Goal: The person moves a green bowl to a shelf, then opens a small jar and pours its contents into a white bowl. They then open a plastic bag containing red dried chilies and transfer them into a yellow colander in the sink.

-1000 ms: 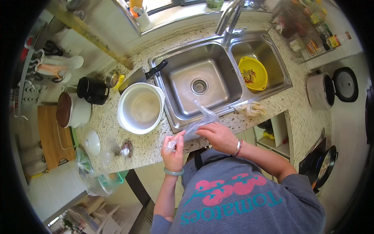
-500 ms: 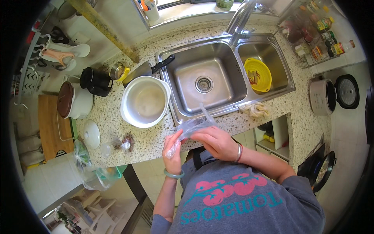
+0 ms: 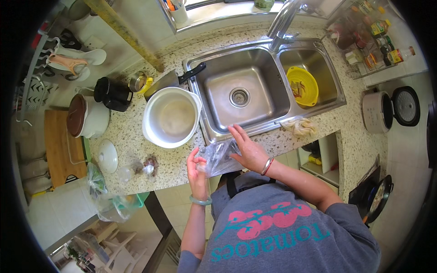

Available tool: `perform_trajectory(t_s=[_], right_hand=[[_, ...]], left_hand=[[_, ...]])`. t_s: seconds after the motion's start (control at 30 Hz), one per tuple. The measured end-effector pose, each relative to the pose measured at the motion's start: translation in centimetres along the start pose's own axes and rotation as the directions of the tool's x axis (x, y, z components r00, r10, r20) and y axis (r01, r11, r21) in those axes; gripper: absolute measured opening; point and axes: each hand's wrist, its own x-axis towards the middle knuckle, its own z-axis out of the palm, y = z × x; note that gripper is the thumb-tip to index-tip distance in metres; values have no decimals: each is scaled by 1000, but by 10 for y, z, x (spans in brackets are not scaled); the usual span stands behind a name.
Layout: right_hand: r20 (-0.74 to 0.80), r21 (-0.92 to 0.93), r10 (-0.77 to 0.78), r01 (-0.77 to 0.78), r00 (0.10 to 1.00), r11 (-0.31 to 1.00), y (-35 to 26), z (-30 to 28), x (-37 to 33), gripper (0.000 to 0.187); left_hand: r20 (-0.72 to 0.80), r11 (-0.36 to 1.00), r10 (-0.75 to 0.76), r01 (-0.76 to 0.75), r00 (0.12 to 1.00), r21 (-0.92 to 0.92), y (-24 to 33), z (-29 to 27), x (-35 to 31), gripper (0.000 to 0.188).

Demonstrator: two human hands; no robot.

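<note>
The clear plastic bag (image 3: 220, 158) spans both hands at the counter's (image 3: 268, 142) front edge: the curled left hand (image 3: 197, 175) holds one side; the right hand's (image 3: 251, 154) fingers extend loosely, whether pinching I cannot tell. Uneven pulling could tear it, slack fingers drop it.

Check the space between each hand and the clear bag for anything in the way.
Nothing visible is in the way: the clear bag spans the gap between the left hand and the right hand. The white pot stands beyond them, left of the sink, outside that gap.
</note>
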Motion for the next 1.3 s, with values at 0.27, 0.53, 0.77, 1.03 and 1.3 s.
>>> perform_trajectory(t_s=[0.27,0.53,0.77,1.03,1.3], right_hand=[[-144,-190,-52,23,988,981,26,8,1,8],[43,-22,-417,418,908,908,-2,22,-3,28],[-148,-70,-193,184,970,980,-2,19,7,50],[195,-329,-248,301,949,895,-4,43,13,35],[23,-331,-304,294,952,897,6,35,21,14]], left_hand=[[-191,940,-201,134,961,-313,-13,-22,9,26],[-132,825,-343,230,930,-517,-2,-11,8,28],[-97,978,-188,177,977,-109,-9,-38,9,27],[-218,983,-95,58,971,-172,16,-23,7,24],[-246,996,64,-77,967,-46,12,-44,12,23]])
